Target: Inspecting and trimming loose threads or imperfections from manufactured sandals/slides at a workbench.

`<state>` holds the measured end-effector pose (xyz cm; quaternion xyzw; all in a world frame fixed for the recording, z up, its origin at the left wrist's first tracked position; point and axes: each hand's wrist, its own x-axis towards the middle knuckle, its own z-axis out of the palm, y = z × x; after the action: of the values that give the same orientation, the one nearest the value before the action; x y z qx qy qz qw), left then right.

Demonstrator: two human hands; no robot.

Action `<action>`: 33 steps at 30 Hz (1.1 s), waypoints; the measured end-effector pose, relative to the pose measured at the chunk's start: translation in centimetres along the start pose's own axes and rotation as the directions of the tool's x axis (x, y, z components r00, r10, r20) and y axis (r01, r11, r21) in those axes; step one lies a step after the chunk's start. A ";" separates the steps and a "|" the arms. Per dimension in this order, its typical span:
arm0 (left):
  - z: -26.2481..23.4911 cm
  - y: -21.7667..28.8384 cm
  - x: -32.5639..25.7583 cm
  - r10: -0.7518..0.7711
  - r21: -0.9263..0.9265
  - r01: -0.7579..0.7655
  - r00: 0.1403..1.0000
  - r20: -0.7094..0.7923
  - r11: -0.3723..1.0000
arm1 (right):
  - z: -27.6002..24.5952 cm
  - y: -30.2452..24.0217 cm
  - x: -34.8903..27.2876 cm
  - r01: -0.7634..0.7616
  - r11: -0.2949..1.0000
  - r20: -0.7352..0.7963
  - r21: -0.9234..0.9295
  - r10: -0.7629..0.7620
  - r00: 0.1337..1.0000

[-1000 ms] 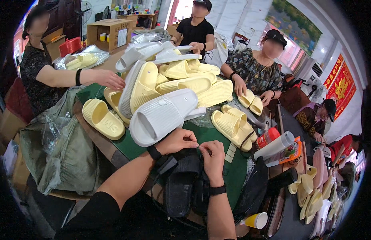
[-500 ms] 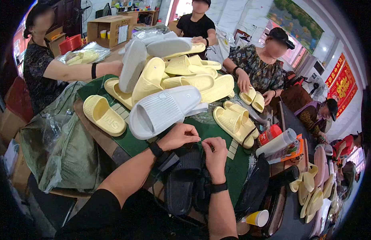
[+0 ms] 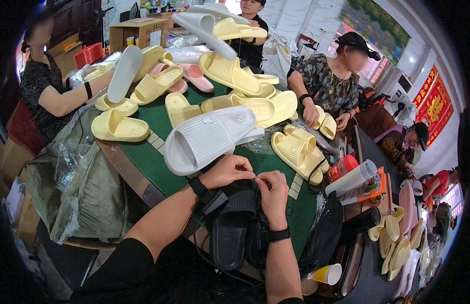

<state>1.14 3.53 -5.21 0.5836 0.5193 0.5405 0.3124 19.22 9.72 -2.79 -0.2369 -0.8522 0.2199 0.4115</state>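
My left hand [image 3: 229,172] and my right hand [image 3: 274,195] meet fingertip to fingertip above the near table edge. Each is closed in a pinch; whatever lies between the fingers is too small to make out. Just under them is a pair of black slippers [image 3: 229,240], one partly hidden by my right wrist. A large grey slipper [image 3: 207,139] lies beyond my left hand, toe end toward me. To the right of it, a pair of yellow slippers [image 3: 298,152] has a dark cord around it.
More yellow slippers [image 3: 181,109] are spread over the green tabletop [image 3: 154,175]. Three people work around the table, handling slippers. A white cylinder [image 3: 352,177], a red-lidded jar [image 3: 341,167] and a yellow paper cup [image 3: 327,274] stand at right. A grey-green sack [image 3: 78,197] is at left.
My hands stay nearly still, fingertips drawing closer together. The slipper pile has spread out: the person at left moved a grey slipper leftward, and grey and yellow slippers rose at the far side.
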 end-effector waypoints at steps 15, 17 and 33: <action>-0.2 0.3 0.0 -0.051 0.011 0.051 0.998 0.045 0.999 | -0.1 -0.1 0.0 -0.067 0.997 0.037 0.024 0.066 0.997; -0.2 0.3 0.0 -0.087 -0.051 0.088 0.996 0.029 0.995 | 0.0 -0.1 -0.1 -0.055 0.998 0.025 0.015 0.055 0.998; -0.8 0.1 0.4 0.023 -0.078 -0.029 0.997 -0.078 0.997 | -0.1 -0.3 0.0 -0.071 0.997 0.018 0.039 0.070 0.997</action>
<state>0.38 3.73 -4.84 0.5561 0.5018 0.5866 0.3079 19.21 9.50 -2.55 -0.2568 -0.8421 0.2532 0.4011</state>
